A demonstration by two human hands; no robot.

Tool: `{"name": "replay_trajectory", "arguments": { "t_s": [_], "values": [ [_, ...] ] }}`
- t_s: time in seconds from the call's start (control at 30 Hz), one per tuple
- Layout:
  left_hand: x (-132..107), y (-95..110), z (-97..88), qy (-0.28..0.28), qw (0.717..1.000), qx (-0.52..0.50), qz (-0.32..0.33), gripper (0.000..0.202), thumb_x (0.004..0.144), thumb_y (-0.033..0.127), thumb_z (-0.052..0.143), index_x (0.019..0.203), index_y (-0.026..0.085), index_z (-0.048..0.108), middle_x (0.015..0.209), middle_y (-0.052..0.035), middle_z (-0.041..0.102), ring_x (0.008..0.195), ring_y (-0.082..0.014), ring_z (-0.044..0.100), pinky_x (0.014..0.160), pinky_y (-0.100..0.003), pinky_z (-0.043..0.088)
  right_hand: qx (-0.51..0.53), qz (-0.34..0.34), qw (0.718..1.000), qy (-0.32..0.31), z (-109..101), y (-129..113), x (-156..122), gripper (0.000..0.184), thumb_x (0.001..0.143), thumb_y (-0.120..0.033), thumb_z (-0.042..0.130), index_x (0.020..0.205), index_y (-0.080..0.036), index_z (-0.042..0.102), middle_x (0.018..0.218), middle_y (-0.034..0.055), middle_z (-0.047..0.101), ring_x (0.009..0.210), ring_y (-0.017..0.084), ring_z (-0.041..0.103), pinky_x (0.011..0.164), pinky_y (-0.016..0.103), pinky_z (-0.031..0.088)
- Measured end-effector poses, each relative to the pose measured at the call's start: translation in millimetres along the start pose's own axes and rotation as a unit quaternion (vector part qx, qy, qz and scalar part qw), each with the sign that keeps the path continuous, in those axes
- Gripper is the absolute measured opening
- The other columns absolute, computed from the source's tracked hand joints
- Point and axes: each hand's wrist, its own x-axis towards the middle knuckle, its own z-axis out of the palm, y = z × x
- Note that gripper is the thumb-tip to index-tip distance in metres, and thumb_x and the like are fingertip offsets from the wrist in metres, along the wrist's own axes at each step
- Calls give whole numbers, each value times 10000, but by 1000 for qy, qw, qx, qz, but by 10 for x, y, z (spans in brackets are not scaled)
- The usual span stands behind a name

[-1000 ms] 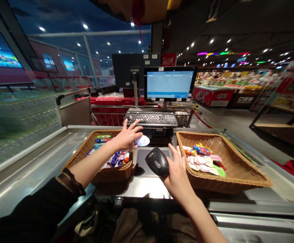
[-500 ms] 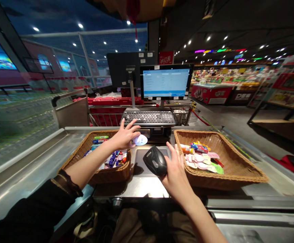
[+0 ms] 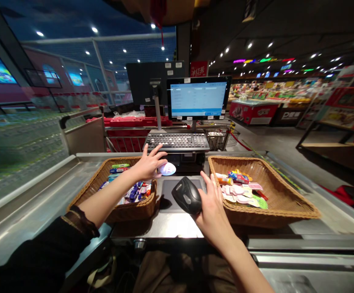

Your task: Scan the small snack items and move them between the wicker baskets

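Observation:
My left hand pinches a small white oval pack between thumb and lower fingers, with its other fingers spread just in front of the keyboard. The pack is brightly lit and its print cannot be read. In my right hand is a black barcode scanner, its head tilted toward the pack; the grip is hidden by my palm. On the left, under my forearm, a wicker basket holds many small packets. A second wicker basket on the right contains pink-and-white packs, tubes and a green pack.
A keyboard stands behind the hands, below a lit monitor. Between the baskets lies a flat grey plate set into the metal counter. Shopping carts stand beyond the counter.
The view has shifted very slightly. Both hands keep nearly the same pose, with the pack and scanner still held in place.

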Motion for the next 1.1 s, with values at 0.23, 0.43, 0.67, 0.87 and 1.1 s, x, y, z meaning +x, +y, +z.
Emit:
{"name": "replay_trajectory", "arguments": {
  "t_s": [0.23, 0.43, 0.67, 0.87, 1.1],
  "values": [
    [-22, 10, 4, -1, 1000, -7, -5, 385, 765, 268, 727, 1147, 254, 680, 1458, -121, 529, 1508, -404, 203, 1133, -772, -22, 1, -5, 1000, 2, 8, -3, -10, 302, 754, -47, 540, 1010, -174, 639, 1618, 178, 250, 1544, 425, 82, 1153, 728, 237],
    [27, 84, -23, 9, 1000, -25, 3, 407, 772, 290, 724, 1173, 257, 662, 1463, -120, 516, 1506, -409, 200, 1123, -786, -11, 5, -2, 1000, 26, -29, 28, -23, 336, 774, -75, 543, 1078, -177, 640, 1614, 184, 241, 1537, 432, 111, 1156, 729, 240],
    [447, 458, -6, 41, 996, -58, 47, 359, 798, 325, 683, 1149, 248, 663, 1458, -124, 520, 1505, -409, 200, 1125, -789, 40, -18, 101, 983, 156, -460, 438, -120, 373, 786, -187, 615, 1156, -151, 636, 1585, 197, 279, 1522, 395, 194, 1207, 643, 231],
    [1111, 1140, 147, 35, 987, -119, 99, 386, 808, 359, 672, 1168, 219, 662, 1471, -148, 490, 1504, -418, 194, 1123, -790, 106, -38, 200, 942, 268, -922, 959, -439, 311, 777, -220, 636, 1078, -144, 651, 1526, 210, 345, 1468, 367, 324, 1206, 593, 271],
    [1800, 1950, 325, -54, 982, -117, 136, 386, 803, 441, 674, 1098, 196, 705, 1441, -173, 501, 1500, -432, 184, 1111, -796, 128, -56, 242, 916, 314, -1164, 1269, -822, 263, 782, -271, 646, 1012, -153, 689, 1398, 195, 483, 1493, 338, 287, 1229, 561, 242]
  ]
}}
